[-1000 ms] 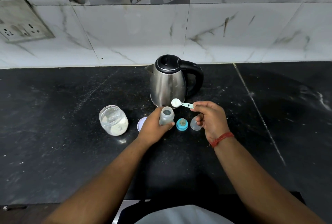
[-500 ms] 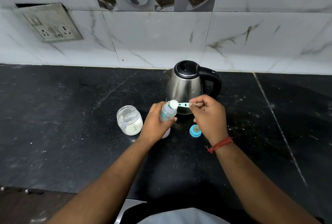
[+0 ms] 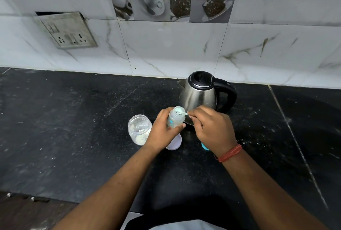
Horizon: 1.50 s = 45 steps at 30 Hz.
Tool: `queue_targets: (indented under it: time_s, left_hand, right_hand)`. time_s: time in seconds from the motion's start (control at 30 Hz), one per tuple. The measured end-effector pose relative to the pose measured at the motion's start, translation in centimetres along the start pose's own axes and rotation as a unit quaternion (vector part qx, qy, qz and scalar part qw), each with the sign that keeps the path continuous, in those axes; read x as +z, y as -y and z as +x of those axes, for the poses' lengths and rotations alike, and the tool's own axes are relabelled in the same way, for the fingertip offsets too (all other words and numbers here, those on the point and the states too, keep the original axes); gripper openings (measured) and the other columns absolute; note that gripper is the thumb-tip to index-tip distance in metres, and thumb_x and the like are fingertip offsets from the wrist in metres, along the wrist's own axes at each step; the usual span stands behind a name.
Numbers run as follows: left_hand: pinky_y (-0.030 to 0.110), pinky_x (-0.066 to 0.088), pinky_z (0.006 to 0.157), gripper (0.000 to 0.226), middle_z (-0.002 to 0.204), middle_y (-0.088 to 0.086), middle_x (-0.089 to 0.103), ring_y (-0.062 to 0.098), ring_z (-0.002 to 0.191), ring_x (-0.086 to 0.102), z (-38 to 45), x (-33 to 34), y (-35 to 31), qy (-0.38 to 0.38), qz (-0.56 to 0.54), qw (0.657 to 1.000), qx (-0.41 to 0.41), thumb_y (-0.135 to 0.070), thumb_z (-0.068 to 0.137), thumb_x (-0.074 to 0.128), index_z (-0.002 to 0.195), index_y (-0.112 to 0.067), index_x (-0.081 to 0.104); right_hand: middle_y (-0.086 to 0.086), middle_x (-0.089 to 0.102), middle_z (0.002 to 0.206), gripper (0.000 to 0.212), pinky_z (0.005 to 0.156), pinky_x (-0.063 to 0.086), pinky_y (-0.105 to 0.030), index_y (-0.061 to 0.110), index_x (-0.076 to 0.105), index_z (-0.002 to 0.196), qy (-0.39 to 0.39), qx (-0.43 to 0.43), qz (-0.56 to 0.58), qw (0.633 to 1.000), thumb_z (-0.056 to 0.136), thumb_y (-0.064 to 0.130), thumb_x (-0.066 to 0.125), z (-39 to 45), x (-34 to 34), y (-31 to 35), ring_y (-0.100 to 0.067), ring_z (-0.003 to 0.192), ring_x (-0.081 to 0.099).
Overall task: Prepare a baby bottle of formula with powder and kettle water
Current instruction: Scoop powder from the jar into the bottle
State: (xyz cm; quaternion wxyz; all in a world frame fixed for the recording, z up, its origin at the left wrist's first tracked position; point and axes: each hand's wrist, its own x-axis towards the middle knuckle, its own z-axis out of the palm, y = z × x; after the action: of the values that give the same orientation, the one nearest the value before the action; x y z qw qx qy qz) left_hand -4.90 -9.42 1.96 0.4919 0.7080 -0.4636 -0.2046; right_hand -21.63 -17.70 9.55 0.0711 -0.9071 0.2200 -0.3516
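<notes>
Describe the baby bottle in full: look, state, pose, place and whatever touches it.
The baby bottle is small, of clear, faintly frosted plastic with teal print on its side. Its mouth is open, with no teat or ring on it. The left hand grips its body, fingers and thumb curled round it, and holds it tilted, mouth leaning toward the kettle just behind. The right hand pinches a small white scoop whose bowl sits turned over in the mouth. Whether the base touches the counter is hidden.
</notes>
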Motion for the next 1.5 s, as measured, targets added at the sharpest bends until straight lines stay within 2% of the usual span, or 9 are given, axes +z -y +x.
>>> queue_targets:
  time_s: [0.4,0.57,0.7,0.83,0.93,1.03,1.13,1.3,1.5]
  left_hand:
    - [0.021,0.045,0.098,0.054,0.124,-0.007,0.060,0.005,0.116,0.057,0.8,0.4,0.1,0.013,-0.009,1.000,0.009,-0.027,0.083,0.085,0.129,-0.027,0.057]
    - [0.029,0.050,0.099,0.056,0.124,-0.009,0.063,0.008,0.116,0.061,0.9,0.9,0.0,0.028,-0.015,1.000,0.002,-0.032,0.081,0.085,0.130,-0.027,0.057]
    - [0.027,0.052,0.097,0.055,0.120,-0.015,0.067,0.005,0.113,0.064,0.6,1.5,0.1,0.059,-0.029,0.997,-0.030,-0.030,0.082,0.085,0.130,-0.029,0.057]
    - [0.008,0.043,0.085,0.051,0.114,-0.018,0.068,-0.008,0.105,0.062,0.1,2.3,0.1,0.090,-0.011,0.994,-0.063,-0.026,0.083,0.085,0.126,-0.030,0.057]
    - [0.007,0.043,0.080,0.048,0.108,-0.019,0.067,-0.010,0.099,0.061,-0.3,3.2,0.2,0.121,0.013,0.990,-0.077,-0.028,0.083,0.084,0.120,-0.034,0.055]
    - [0.015,0.045,0.085,0.050,0.106,-0.020,0.067,-0.009,0.100,0.061,-0.7,4.1,0.4,0.139,0.036,0.987,-0.079,-0.032,0.082,0.083,0.124,-0.032,0.054]
    - [0.001,0.037,0.075,0.046,0.097,-0.021,0.060,-0.024,0.089,0.055,-0.9,5.1,0.8,0.154,0.062,0.983,-0.074,-0.018,0.086,0.082,0.121,-0.023,0.052]
    - [0.001,0.040,0.079,0.055,0.105,-0.019,0.061,-0.002,0.096,0.060,-0.6,5.6,1.3,0.179,0.067,0.979,-0.074,-0.013,0.085,0.082,0.123,-0.030,0.045]
    - [0.001,0.040,0.086,0.071,0.118,-0.015,0.059,-0.006,0.107,0.058,-1.3,4.4,1.5,0.168,0.049,0.982,-0.075,-0.013,0.085,0.083,0.142,-0.021,0.041]
  right_hand:
    - [0.004,0.070,0.087,0.016,0.052,0.054,-0.038,0.015,0.075,0.095,-0.011,-0.015,0.002,1.000,0.086,0.007,0.065,0.2,-0.4,-0.9,-0.023,0.063,0.066]
    - [0.008,0.068,0.083,0.008,0.059,0.051,-0.030,0.011,0.075,0.092,-0.072,0.064,0.078,0.992,0.089,0.007,0.069,0.1,-0.9,-0.8,-0.008,0.066,0.061]
    - [0.017,0.054,0.063,0.011,0.051,0.034,-0.020,0.011,0.076,0.088,-0.129,0.235,0.217,0.939,0.087,0.000,0.071,-0.5,-0.5,-1.2,-0.002,0.049,0.043]
    - [0.005,0.062,0.067,0.020,0.046,0.039,-0.026,0.022,0.072,0.082,-0.168,0.399,0.333,0.838,0.089,0.003,0.070,-1.9,0.0,-2.2,-0.005,0.048,0.048]
    - [-0.002,0.060,0.067,0.015,0.043,0.039,-0.026,0.016,0.072,0.084,-0.178,0.457,0.349,0.799,0.090,0.002,0.069,-3.1,0.0,-2.9,-0.006,0.044,0.046]
    - [-0.004,0.060,0.066,0.010,0.042,0.039,-0.023,0.009,0.072,0.088,-0.184,0.477,0.356,0.783,0.090,0.001,0.068,-3.9,-0.1,-3.0,-0.007,0.042,0.045]
    - [-0.005,0.066,0.072,0.010,0.043,0.041,-0.022,0.009,0.071,0.088,-0.187,0.488,0.353,0.776,0.090,-0.001,0.067,-4.3,-0.3,-3.0,-0.008,0.043,0.047]
    - [-0.002,0.067,0.071,0.012,0.046,0.044,-0.023,0.011,0.071,0.086,-0.188,0.497,0.355,0.769,0.090,0.001,0.067,-4.6,-0.4,-3.2,-0.010,0.044,0.048]
    - [-0.002,0.065,0.071,0.012,0.048,0.044,-0.023,0.013,0.072,0.088,-0.173,0.488,0.366,0.774,0.090,0.002,0.068,-4.5,-0.1,-3.1,-0.009,0.045,0.048]
